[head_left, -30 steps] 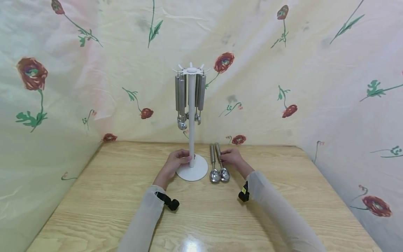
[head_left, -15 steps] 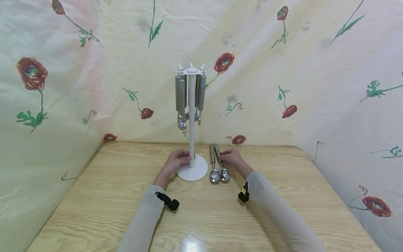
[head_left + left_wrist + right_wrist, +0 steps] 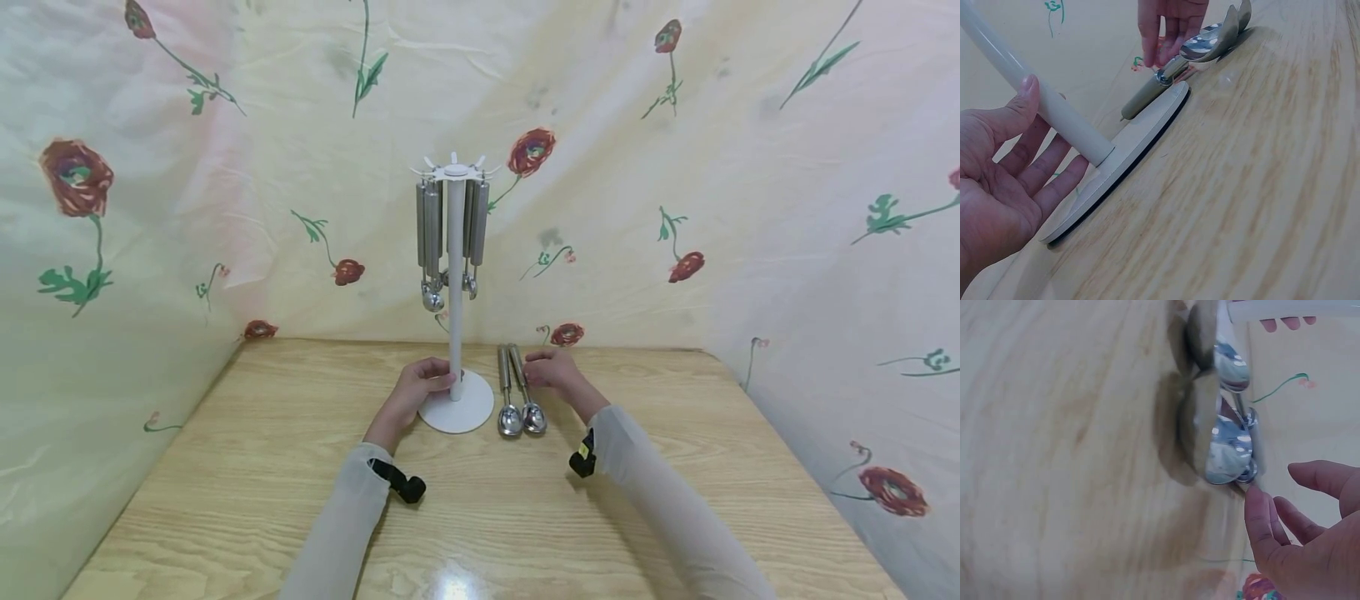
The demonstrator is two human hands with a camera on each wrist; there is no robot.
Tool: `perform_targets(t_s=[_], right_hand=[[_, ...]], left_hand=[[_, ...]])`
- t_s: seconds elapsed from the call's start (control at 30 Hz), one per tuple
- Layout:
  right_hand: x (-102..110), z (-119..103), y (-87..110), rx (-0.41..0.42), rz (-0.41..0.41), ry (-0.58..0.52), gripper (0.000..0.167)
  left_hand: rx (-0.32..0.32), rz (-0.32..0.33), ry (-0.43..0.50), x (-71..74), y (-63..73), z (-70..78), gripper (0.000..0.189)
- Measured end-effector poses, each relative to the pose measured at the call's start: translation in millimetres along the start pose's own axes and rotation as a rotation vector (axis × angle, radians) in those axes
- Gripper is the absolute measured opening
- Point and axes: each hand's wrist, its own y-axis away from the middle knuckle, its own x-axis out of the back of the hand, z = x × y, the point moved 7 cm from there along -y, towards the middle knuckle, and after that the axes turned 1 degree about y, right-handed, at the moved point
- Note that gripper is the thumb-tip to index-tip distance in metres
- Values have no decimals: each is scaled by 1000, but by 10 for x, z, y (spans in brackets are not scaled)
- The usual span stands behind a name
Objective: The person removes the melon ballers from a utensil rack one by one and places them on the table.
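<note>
A white utensil stand [image 3: 455, 308] rises from a round base on the wooden table. My left hand [image 3: 415, 390] holds its pole low down; in the left wrist view the thumb [image 3: 1029, 94] lies across the front and the fingers reach behind. To the right of the base lie two metal spoons, a left one [image 3: 510, 420] and a right one [image 3: 534, 417], side by side with bowls toward me. Beside the right spoon's handle is my right hand [image 3: 553, 371]. In the right wrist view its thumb and fingers [image 3: 1260, 519] are parted, with nothing between them.
Several metal utensils [image 3: 432, 225] with thick handles hang from the prongs at the stand's top. A flower-printed cloth [image 3: 615, 167] surrounds the table [image 3: 480, 517] at the back and sides. Wrist cameras are strapped to both sleeves.
The right spoon's handle has shifted slightly left, toward the other spoon. My right hand has since moved a little away from it. The left hand stays on the pole.
</note>
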Motion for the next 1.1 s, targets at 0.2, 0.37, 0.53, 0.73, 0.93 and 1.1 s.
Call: perform_targets(t_s=[0.2,0.37,0.53,0.73,0.93,1.1], right_hand=[[17,-201,33,33,-43,41,46],[51,-492,74,96,-55,49,46],[73,-889,195,173,-62,20,48],[101,-1399,431,323,-61,-18,45],[68,-1818,644,458,-59,-67,40],[-26,-2060,788,553,-49,-84,40]], left_hand=[[9,0,-2,-1,6,-8,25],[8,-1,2,0,1,-5,25],[8,-3,1,8,-17,-16,25],[-5,-6,-2,4,-27,-14,25],[-10,3,5,6,-23,-10,24],[-7,6,8,7,-32,-19,24]])
